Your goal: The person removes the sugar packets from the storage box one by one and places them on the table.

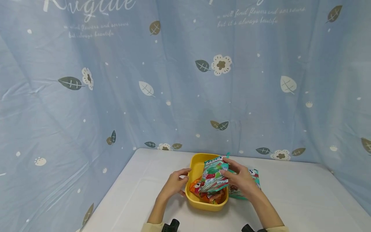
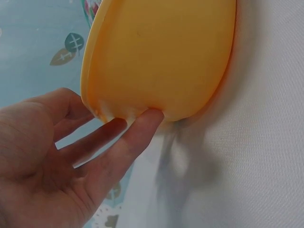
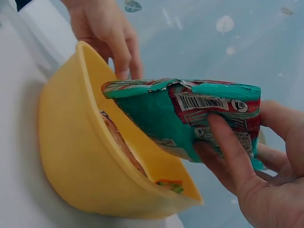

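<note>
In the head view my right hand (image 1: 242, 179) pinches a teal and red candy bag (image 1: 214, 176) above a yellow plastic tub (image 1: 207, 207). The right wrist view shows the bag's back with its barcode (image 3: 202, 101), thumb and fingers on opposite faces. My left hand (image 1: 175, 183) is at the tub's left side; in the left wrist view its extended fingertips touch the outer wall (image 2: 161, 57). Inside the tub lie orange snack packets (image 1: 215, 197), partly covered by the held bag. Another teal bag (image 1: 255, 175) lies on the table, partly behind my right hand.
The tub stands on a white-covered table (image 1: 292, 193) near its back edge. A blue curtain (image 1: 179, 74) with leaves and flowers hangs behind the table and along the left side.
</note>
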### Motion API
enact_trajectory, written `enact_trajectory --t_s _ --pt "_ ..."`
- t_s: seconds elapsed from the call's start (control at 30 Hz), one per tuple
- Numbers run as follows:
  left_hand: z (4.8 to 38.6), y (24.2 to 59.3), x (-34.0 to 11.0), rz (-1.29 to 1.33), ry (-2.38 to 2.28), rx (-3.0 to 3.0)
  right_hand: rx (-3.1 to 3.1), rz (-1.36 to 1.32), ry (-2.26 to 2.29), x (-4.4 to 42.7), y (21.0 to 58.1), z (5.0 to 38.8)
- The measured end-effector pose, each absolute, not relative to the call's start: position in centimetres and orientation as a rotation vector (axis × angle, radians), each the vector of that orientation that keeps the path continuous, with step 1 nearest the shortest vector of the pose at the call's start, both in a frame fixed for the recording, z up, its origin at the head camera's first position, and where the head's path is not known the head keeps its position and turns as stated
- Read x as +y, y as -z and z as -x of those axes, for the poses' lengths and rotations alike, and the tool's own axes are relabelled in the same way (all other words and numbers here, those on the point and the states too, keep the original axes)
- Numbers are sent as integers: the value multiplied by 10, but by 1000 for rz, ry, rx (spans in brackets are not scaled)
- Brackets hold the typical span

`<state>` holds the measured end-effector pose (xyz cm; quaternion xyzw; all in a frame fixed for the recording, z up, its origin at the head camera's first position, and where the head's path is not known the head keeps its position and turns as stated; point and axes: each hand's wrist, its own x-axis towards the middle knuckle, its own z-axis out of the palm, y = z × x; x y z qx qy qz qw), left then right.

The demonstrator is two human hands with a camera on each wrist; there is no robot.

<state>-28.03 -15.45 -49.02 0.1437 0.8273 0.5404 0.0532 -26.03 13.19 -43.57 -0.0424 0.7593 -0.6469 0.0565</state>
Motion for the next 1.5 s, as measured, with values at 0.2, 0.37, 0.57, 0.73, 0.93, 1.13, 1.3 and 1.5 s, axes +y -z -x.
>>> enact_trajectory --t_s 0.2,0.37,0.57,0.73,0.93,1.13,1.3,1.5 --pt "280 490 -154 -431 -1643 2523 2333 97 1903 145 429 256" --pt "280 490 -154 -415 -1626 2531 2364 75 1861 157 424 251" --pt "281 491 -153 -395 -1625 2527 2429 56 1822 176 424 247" --pt "282 490 -151 -382 -1621 2530 2443 18 1808 192 425 246" --pt "282 489 -150 -360 -1626 2526 2419 32 1843 210 422 242" --pt "282 488 -150 -374 -1653 2507 2365 88 1925 223 422 239" --pt "282 489 -149 -373 -1654 2504 2359 90 1948 230 425 240" --pt "282 487 -149 -363 -1647 2510 2345 92 1974 238 425 240"
